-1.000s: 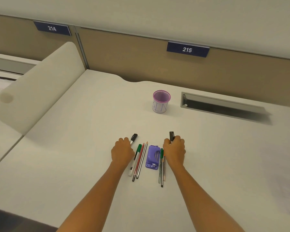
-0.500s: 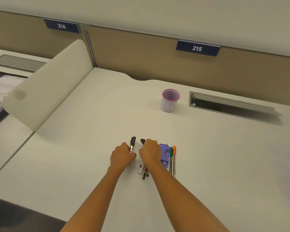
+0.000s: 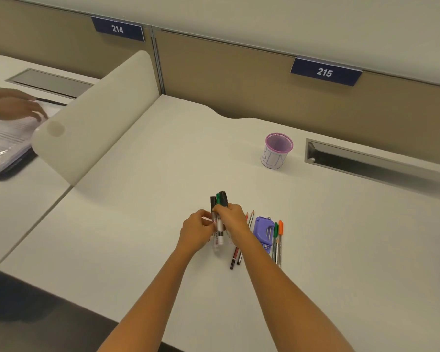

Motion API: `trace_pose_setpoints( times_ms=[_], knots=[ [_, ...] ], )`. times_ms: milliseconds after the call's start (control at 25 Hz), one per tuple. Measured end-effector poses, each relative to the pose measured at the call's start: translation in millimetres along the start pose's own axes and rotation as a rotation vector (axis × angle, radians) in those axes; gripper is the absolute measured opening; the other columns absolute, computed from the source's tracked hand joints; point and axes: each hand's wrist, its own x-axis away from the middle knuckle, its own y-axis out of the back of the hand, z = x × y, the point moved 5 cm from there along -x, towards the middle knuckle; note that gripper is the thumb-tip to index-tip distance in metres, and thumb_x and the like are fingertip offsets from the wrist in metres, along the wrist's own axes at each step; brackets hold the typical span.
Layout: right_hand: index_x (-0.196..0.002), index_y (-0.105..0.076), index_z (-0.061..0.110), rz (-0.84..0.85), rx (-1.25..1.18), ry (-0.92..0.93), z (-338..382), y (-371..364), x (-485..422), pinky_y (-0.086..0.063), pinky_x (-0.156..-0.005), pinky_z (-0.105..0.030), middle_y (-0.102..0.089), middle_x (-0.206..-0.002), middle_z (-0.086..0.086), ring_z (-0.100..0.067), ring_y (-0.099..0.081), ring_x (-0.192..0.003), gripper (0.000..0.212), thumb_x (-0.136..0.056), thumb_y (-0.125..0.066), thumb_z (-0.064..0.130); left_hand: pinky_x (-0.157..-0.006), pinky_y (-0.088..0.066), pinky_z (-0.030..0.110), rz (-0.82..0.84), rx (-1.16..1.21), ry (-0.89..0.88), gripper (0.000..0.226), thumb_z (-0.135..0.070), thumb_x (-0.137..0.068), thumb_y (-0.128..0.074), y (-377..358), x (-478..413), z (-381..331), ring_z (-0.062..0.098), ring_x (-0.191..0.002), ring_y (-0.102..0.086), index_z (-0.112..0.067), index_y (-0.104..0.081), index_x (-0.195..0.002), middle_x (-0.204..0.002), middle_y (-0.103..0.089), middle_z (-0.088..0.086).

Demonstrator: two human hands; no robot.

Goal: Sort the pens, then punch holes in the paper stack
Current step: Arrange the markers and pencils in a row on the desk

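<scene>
My left hand and my right hand meet over a bunch of thick markers with black and green caps, both hands closed around them just above the desk. Two pencils lie under my right wrist. Right of them lies a purple hole punch, then a green-capped pen and an orange-capped pen side by side. A purple-rimmed mesh cup stands farther back. I see no paper stack on this desk.
A white curved divider separates my desk from the left one, where another person's hand rests on printed papers. A recessed cable slot is at the back right. The desk's front edge runs along the lower left.
My right hand crossed from the right of the hole punch to the left group and joined my left hand on the markers, which now stand tilted up. The view has shifted left.
</scene>
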Motion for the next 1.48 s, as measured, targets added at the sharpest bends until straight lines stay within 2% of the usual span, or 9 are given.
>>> trace_pose_setpoints(
  times_ms=[160,320,440,680,840,960,1120,1360,1480],
  knots=[
    [-0.107,-0.064,0.019,0.209,-0.132,0.048,0,-18,1,-0.058,-0.086,-0.045,-0.071,-0.097,-0.006,-0.024,-0.07,-0.09,0.023,-0.085,-0.069,0.025,-0.085,-0.057,0.044,-0.073,0.027,-0.078,0.026,-0.014,-0.089,-0.057,16,5,-1,0.024,-0.089,-0.07,-0.018,-0.066,-0.113,-0.103,-0.073,0.006],
    [-0.121,-0.05,0.028,0.198,-0.148,0.222,10,-28,5,-0.045,-0.078,-0.018,-0.068,-0.11,0.005,-0.003,-0.064,-0.099,0.039,-0.087,-0.068,0.032,-0.091,-0.047,0.028,-0.242,0.057,-0.036,0.038,-0.006,-0.093,-0.047,40,10,10,0.021,-0.108,-0.064,-0.015,-0.058,-0.129,-0.121,-0.067,0.004],
    [-0.114,-0.048,0.037,0.095,-0.118,0.393,13,-39,12,-0.046,-0.069,-0.005,-0.068,-0.097,0.017,0.005,-0.064,-0.089,0.029,-0.091,-0.064,0.031,-0.094,-0.047,0.029,-0.381,0.163,-0.043,0.032,-0.006,-0.095,-0.046,55,16,20,0.02,-0.111,-0.062,-0.016,-0.057,-0.123,-0.122,-0.065,0.002],
    [-0.091,-0.056,0.037,-0.006,-0.124,0.611,-13,-58,22,-0.051,-0.073,-0.013,-0.065,-0.087,0.011,-0.004,-0.062,-0.083,0.023,-0.087,-0.07,0.019,-0.086,-0.043,0.013,-0.336,0.272,-0.105,0.026,-0.015,-0.099,-0.042,39,22,38,0.013,-0.113,-0.06,-0.025,-0.059,-0.116,-0.116,-0.064,-0.008],
    [-0.078,-0.058,0.022,-0.016,-0.185,0.515,-20,-58,6,-0.048,-0.061,-0.02,-0.059,-0.066,0.011,-0.005,-0.053,-0.062,0.015,-0.085,-0.072,0.021,-0.088,-0.042,0.004,-0.233,0.426,-0.138,0.038,-0.02,-0.1,-0.041,20,26,29,0.007,-0.125,-0.05,-0.031,-0.045,-0.137,-0.135,-0.054,-0.01],
    [-0.081,-0.061,0.02,0.0,-0.135,0.501,-14,-57,1,-0.051,-0.059,-0.019,-0.063,-0.064,0.017,-0.001,-0.058,-0.06,0.019,-0.083,-0.067,0.038,-0.101,-0.038,0.017,-0.241,0.432,-0.182,0.055,-0.033,-0.095,-0.053,12,27,12,0.004,-0.129,-0.042,-0.034,-0.031,-0.145,-0.145,-0.042,-0.012],
    [-0.089,-0.059,0.022,0.098,-0.076,0.493,-6,-58,-5,-0.056,-0.072,-0.04,-0.063,-0.076,0.007,-0.016,-0.064,-0.075,0.038,-0.076,-0.05,0.056,-0.102,-0.042,0.022,-0.334,0.292,-0.158,0.049,-0.035,-0.091,-0.06,10,18,-15,0.012,-0.125,-0.049,-0.018,-0.048,-0.135,-0.14,-0.041,-0.003],
    [-0.106,-0.053,0.012,0.217,-0.013,0.261,-1,-55,-10,-0.052,-0.072,-0.032,-0.066,-0.086,-0.006,-0.018,-0.064,-0.081,0.079,-0.064,-0.031,0.075,-0.096,-0.044,0.031,-0.288,0.461,0.083,0.031,-0.038,-0.096,-0.05,6,4,-25,0.016,-0.102,-0.059,-0.021,-0.054,-0.121,-0.132,-0.041,0.004],
    [-0.122,-0.041,0.015,0.362,0.067,0.353,6,-62,-1,-0.051,-0.079,-0.026,-0.063,-0.105,-0.006,-0.016,-0.062,-0.094,0.084,-0.067,-0.031,0.077,-0.089,-0.043,0.03,-0.263,0.425,0.156,0.035,-0.042,-0.097,-0.045,18,-5,-20,0.017,-0.099,-0.057,-0.019,-0.052,-0.122,-0.13,-0.039,0.004]
  ],
)
